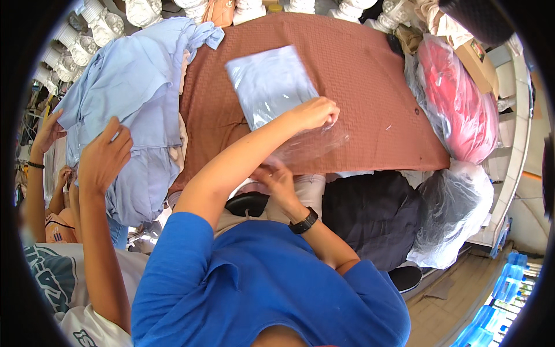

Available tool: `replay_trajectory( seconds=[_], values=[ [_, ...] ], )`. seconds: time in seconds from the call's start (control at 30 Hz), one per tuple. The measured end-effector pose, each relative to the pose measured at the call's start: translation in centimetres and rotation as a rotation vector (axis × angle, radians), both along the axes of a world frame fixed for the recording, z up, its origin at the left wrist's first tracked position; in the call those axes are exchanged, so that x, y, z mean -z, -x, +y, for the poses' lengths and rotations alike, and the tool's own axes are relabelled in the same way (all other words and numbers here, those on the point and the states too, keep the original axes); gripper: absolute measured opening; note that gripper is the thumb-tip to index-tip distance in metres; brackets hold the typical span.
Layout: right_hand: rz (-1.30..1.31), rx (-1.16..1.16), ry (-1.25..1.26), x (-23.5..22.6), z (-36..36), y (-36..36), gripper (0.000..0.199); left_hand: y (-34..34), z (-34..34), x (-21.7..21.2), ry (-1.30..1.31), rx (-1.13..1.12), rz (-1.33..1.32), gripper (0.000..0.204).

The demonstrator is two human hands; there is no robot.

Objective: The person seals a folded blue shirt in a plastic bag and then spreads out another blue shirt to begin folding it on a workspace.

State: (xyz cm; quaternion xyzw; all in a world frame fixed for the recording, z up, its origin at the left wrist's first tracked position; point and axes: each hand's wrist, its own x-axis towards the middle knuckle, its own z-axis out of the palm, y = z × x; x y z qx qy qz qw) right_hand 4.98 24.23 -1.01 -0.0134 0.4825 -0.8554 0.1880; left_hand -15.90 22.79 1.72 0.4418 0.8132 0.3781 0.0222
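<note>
A folded light-blue garment in a clear plastic bag [273, 81] lies on the brown cloth of the table. The bag's loose clear end spreads toward me, over the cloth's near edge. My left arm reaches across it to the right. My left hand [317, 113] is closed in a pinch just above the loose plastic; what its fingers hold, if anything, I cannot make out. Close to my waist, beside the cloth's near edge, my right hand [278, 186] has its fingers apart, with a black watch [304, 220] on the wrist. Its fingertips are partly behind the plastic.
Light-blue garments [130, 81] are heaped on the left, where a co-worker's hands [104, 153] are raised. A red bundle in clear plastic [451, 98] lies at the right. A black bundle [373, 217] and a clear plastic sack [457, 211] sit nearer. White balusters [104, 26] line the back.
</note>
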Motion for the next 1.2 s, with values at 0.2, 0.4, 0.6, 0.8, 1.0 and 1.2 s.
replay_trajectory(
  seconds=[0.2,0.4,0.6,0.8,1.0,1.2],
  values=[
    [0.507,-0.389,-0.505,-5.7,7.2,-1.2,0.023,-7.5,-10.7,-3.2,-0.236,-0.472,0.171,0.033],
    [0.931,0.274,-1.196,-4.9,11.4,6.9,0.040,-4.5,-23.0,1.4,-0.147,-0.939,-0.319,0.043],
    [0.986,0.302,-1.304,-1.0,8.1,8.2,0.041,-4.7,-22.7,-0.1,-0.036,-0.743,-0.709,0.042],
    [1.169,0.326,-1.307,0.2,10.8,8.1,0.027,-10.7,-13.3,-6.6,0.543,-0.285,-0.047,0.028],
    [1.121,0.304,-1.250,-0.2,12.1,7.9,0.028,-17.2,-2.9,-10.7,1.084,-0.187,0.931,0.021],
    [0.886,0.316,-0.804,0.0,11.0,7.2,0.025,-16.0,5.7,-4.9,0.988,-0.652,0.703,0.035]
  ],
)
